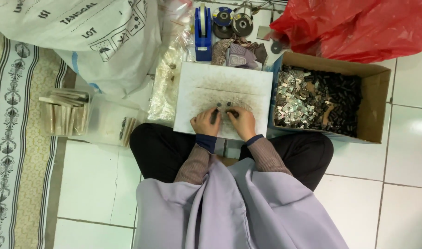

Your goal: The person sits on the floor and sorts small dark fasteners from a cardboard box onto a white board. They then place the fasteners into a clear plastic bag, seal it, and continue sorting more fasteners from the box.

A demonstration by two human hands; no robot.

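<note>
Board [222, 85] centre, before seated person; both hands [205, 122] [242, 121] on its near edge. Box [374, 99] of small parts [312, 101] to right; tape dispenser [202, 32] behind; tub [111, 122] w/ strip stacks [65, 113] left.

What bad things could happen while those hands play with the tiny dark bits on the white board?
1. The small dark pieces by the left hand and right hand could roll off the smudged white board, since it seems to have no raised edge.

2. The open brown cardboard box, full of small silvery and black parts, sits right beside the right elbow; a bump might spill it.

3. Grey dust on the board could dirty the fingers.
</note>
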